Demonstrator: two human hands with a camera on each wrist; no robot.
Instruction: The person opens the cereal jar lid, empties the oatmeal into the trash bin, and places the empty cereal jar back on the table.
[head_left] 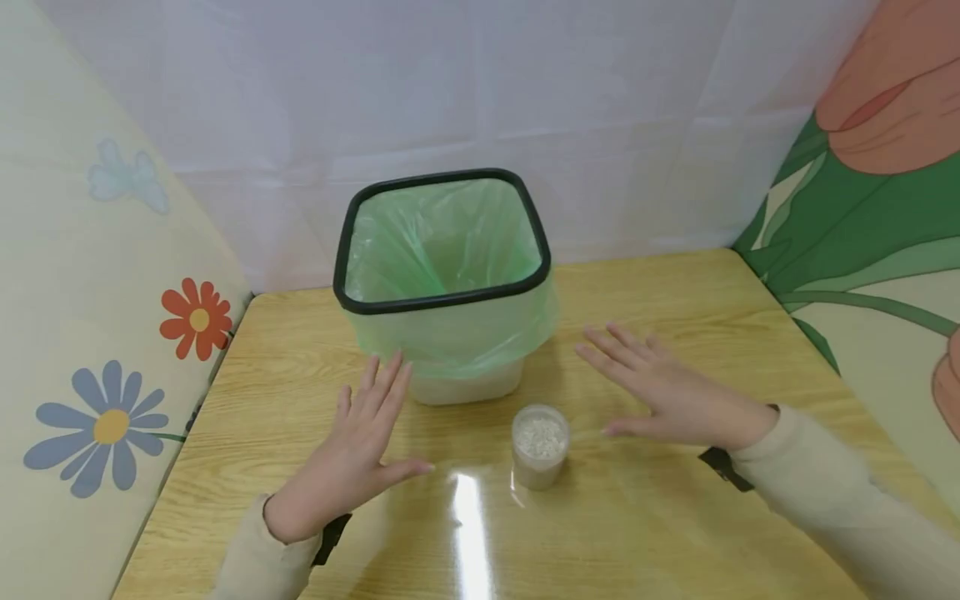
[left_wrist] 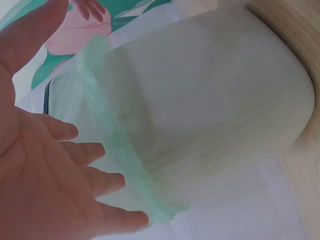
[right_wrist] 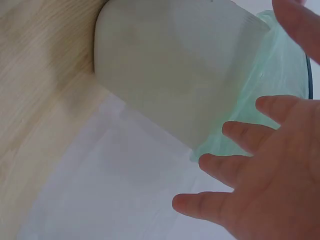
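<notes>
A white trash bin with a black rim stands toward the back of the table. Its green plastic liner folds over the rim and hangs down outside. In front of the bin sits a clear cup of whitish granules. My left hand is at the bin's front left, fingers spread and straight, holding nothing. To the right of bin and cup, my right hand also has its fingers spread and nothing in it. Both wrist views show the palms facing the bin's sides.
The wood-grain table carries the bin and cup. Behind it hangs a white cloth. Flower-printed panels stand at the left and right edges. A bright light reflection lies on the tabletop near the front.
</notes>
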